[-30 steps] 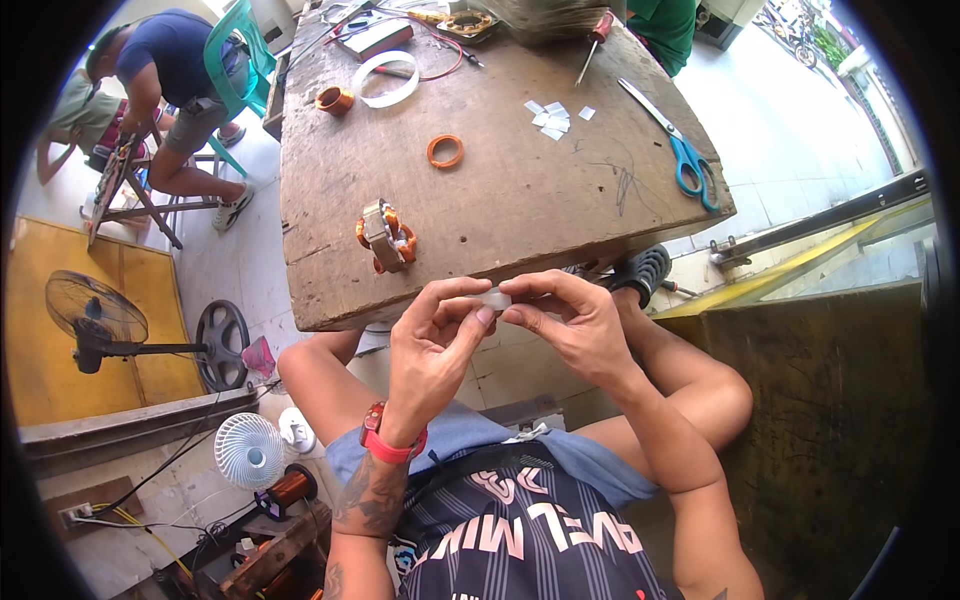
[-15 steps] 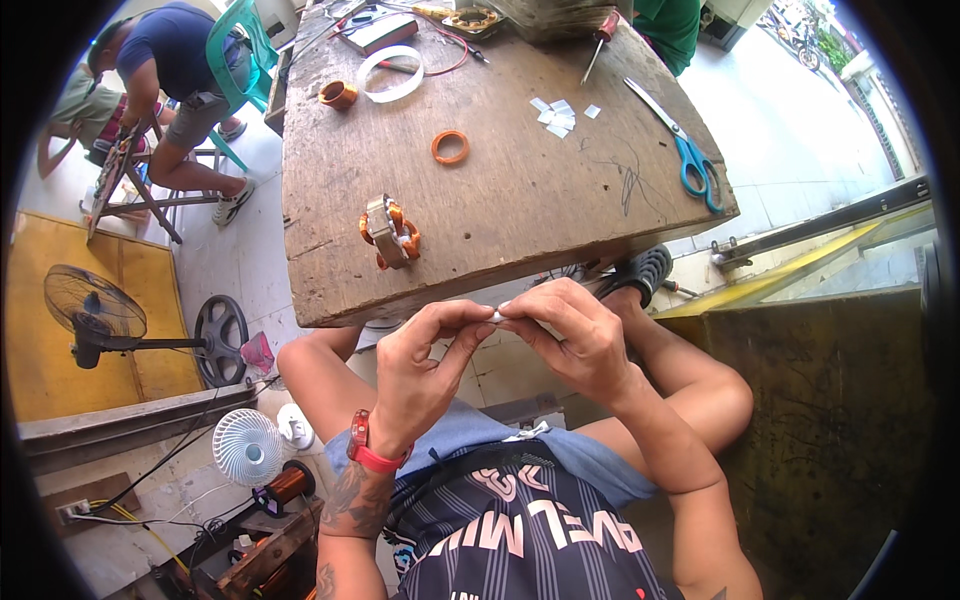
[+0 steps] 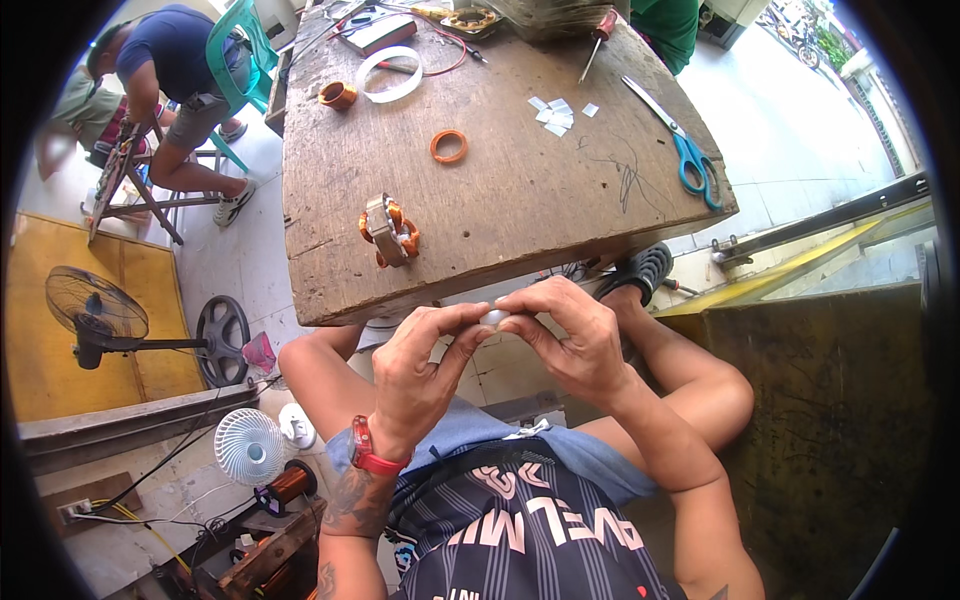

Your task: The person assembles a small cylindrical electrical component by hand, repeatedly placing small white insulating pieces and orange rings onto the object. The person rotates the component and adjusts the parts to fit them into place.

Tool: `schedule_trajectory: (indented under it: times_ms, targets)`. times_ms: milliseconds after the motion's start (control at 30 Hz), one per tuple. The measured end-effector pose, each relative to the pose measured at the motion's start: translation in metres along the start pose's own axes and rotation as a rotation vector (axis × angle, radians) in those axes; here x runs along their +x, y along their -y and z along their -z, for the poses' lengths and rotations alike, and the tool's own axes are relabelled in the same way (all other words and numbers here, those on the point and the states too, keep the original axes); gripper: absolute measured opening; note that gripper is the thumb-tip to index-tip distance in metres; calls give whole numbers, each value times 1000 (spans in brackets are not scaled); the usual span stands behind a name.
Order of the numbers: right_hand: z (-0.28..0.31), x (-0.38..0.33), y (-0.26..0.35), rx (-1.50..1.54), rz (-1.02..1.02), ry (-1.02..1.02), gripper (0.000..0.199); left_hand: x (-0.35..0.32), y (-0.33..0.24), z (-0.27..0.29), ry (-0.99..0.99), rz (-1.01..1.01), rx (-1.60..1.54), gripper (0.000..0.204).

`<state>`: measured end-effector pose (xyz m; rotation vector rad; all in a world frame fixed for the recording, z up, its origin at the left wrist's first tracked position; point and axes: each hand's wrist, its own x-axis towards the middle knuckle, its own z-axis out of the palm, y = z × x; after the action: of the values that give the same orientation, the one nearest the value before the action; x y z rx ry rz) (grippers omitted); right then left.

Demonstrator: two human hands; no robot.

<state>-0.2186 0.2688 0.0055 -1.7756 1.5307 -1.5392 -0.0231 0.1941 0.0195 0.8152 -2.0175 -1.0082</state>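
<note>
Just off the near edge of the table, my left hand and my right hand meet, thumbs and fingertips pinching a small whitish slip between them. It resembles the small pale slips lying on the table, but the fingers cover most of it. Beyond my left hand, a small motor stator with orange copper windings stands upright on the wood. Farther back lies a copper wire coil ring. Neither hand touches the table.
On the wooden table are blue-handled scissors, a screwdriver, loose dark thread, a white ring and another copper coil. Fans stand at left. A person bends over at far left.
The fingertips have shifted slightly on the whitish slip, and more of it shows between them. Things on the table stay where they were.
</note>
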Motion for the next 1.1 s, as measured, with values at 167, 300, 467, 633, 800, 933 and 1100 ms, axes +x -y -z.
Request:
schedule_trajectory:
  times_ms: [167, 300, 467, 633, 800, 933, 1100]
  targets:
    - [-3, 0, -1, -17, 9, 15, 22, -3, 3, -7, -56, -26, 29, 22]
    - [-9, -3, -1, -3, 28, 28, 22, -11, 3, -8, -34, -47, 138, 18]
    - [-15, -7, -3, 100, 14, 45, 25, -24, 6, 0, 43, 330, -349, 21]
    - [-24, -6, 1, 29, 112, 84, 26, -33, 12, 6, -41, 388, -660, 17]
    - [-28, 26, -12, 82, -11, -44, 23, -15, 34, 35, -291, 162, -189, 13]
    - [-44, 65, -34, 32, -137, -111, 17, 5, 54, 41, -302, 118, 513, 31]
    - [-70, 86, -43, -116, -128, 70, 18, 13, 68, 6, -338, 132, 630, 53]
